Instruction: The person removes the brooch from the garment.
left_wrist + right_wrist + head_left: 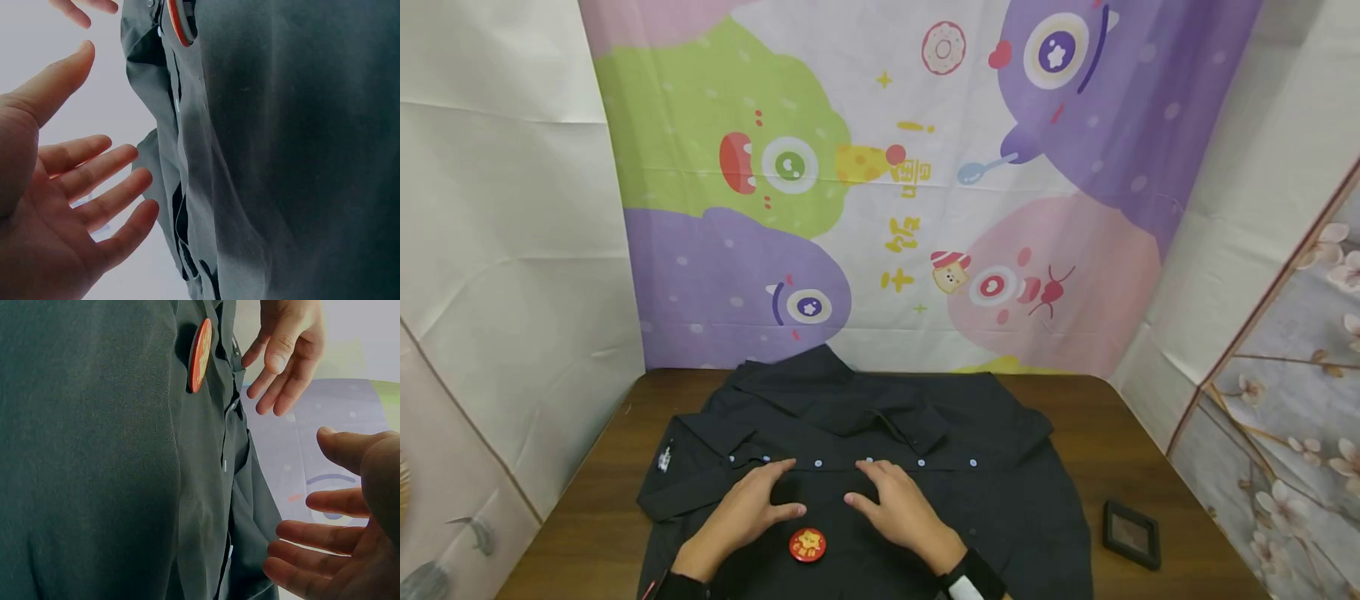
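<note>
A black button-up shirt [1000, 517] is spread over the table, its row of pale buttons running across the middle. On the shirt lies a round red badge [807, 545] with a yellow figure. To the left of the badge my left hand [747, 507] hovers above the cloth, fingers spread and holding nothing. My right hand [901, 510] is held likewise on the other side, its fingers apart from the cloth. Both palms face each other in the left wrist view, where the left hand [69, 194] shows relaxed fingers. The right wrist view shows the right hand [337, 531] with nothing in it.
A small black frame [1131, 534] lies on the brown wooden table [1157, 467] right of the shirt. Behind the table hangs a cartoon-printed cloth [895, 208]. White sheeting [512, 208] hangs at the left side.
</note>
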{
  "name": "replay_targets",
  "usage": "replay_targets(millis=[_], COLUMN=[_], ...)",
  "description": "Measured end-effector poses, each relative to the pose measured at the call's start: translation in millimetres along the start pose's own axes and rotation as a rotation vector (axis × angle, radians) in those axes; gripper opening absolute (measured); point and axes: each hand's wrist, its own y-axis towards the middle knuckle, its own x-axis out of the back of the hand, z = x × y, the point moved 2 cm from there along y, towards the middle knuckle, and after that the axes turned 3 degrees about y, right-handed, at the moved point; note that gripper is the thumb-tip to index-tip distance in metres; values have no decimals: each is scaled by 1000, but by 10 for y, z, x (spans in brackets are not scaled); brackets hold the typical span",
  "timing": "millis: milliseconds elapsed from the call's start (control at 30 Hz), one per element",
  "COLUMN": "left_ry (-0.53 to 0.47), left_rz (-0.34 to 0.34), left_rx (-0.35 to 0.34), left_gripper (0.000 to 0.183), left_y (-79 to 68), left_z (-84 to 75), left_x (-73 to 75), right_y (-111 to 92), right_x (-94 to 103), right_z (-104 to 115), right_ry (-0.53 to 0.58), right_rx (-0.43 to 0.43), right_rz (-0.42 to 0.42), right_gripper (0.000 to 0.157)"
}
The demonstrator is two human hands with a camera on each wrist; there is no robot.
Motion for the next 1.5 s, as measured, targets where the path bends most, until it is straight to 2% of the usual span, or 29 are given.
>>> replay_targets(millis=[433, 733, 867, 1200, 1500], left_ry=[-15, -22, -16, -13, -18], left_rz=[-7, 9, 12, 23, 60], left_rx=[-13, -19, -22, -19, 7], left_gripper=[67, 66, 66, 66, 67], left_y=[-22, -18, -8, -13, -38], left_z=[9, 13, 12, 12, 0], left_x=[-6, -24, -27, -30, -16], right_y=[-1, 9, 14, 4, 14], right_x=[-42, -57, -60, -94, -67], right_z=[27, 38, 40, 61, 79], right_ry=[-3, 4, 0, -8, -3], right_rx=[2, 3, 11, 2, -17], right_rz=[0, 5, 11, 50, 93], right_gripper=[53, 61, 58, 55, 57])
